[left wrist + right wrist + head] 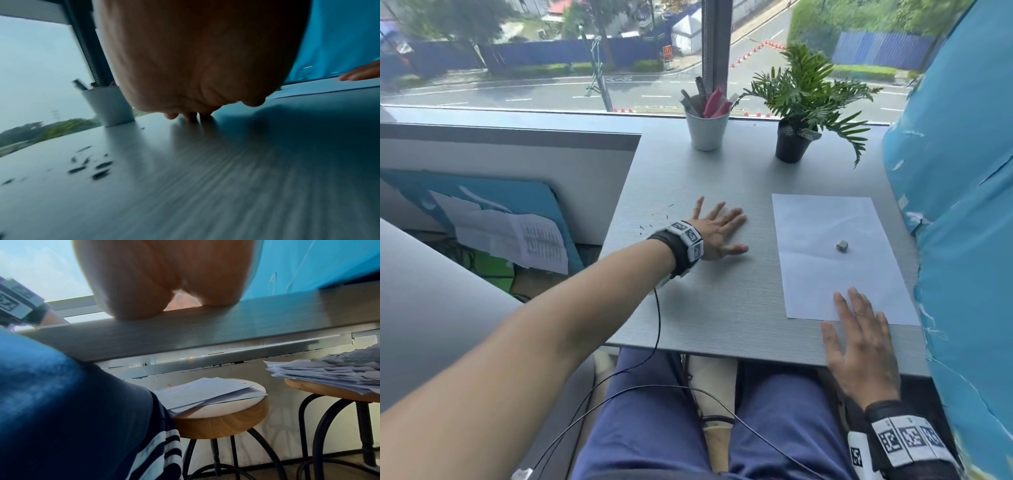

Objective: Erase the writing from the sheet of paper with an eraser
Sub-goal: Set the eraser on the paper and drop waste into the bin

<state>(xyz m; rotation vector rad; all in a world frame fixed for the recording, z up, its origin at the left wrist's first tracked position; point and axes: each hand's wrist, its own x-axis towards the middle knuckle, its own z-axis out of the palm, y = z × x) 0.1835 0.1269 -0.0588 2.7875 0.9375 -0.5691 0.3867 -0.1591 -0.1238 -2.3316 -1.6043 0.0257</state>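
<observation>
Grey table (722, 308) carries: sheet of paper (825, 274) at 3 o'clock; white cup (706, 132) and potted plant (792, 145) at 12 o'clock; dark eraser crumbs (645, 226) at 9 o'clock.

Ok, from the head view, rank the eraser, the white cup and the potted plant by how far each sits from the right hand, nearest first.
1. The eraser, lying on the sheet of paper just ahead of the right hand.
2. The potted plant, far back by the window, slightly left of the hand.
3. The white cup, also at the back, further left.
</observation>
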